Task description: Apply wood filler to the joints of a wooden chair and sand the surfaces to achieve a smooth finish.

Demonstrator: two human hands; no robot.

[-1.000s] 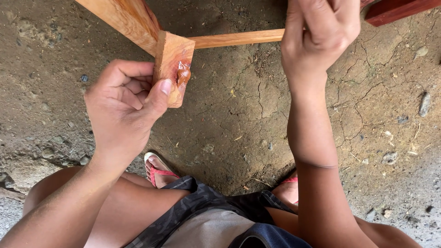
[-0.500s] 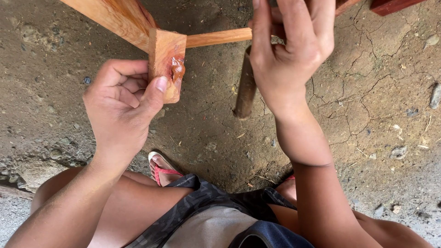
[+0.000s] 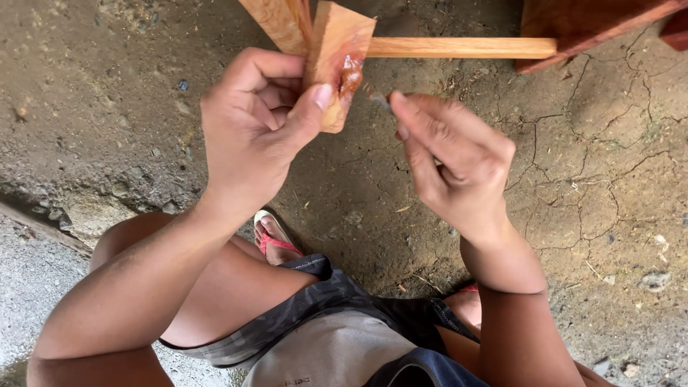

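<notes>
Head view | left hand gripped small wooden block, thumb pressed on its face, beside slanted beam | right hand pinched thin nail near block's reddish glue patch | thin rail behind, above cracked dirt floor

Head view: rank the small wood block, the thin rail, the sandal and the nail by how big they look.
1. thin rail, the longest.
2. small wood block, held by the left hand, nearer the camera, so unsure.
3. sandal, partly hidden.
4. nail, pinched in the right hand, smallest.
</notes>
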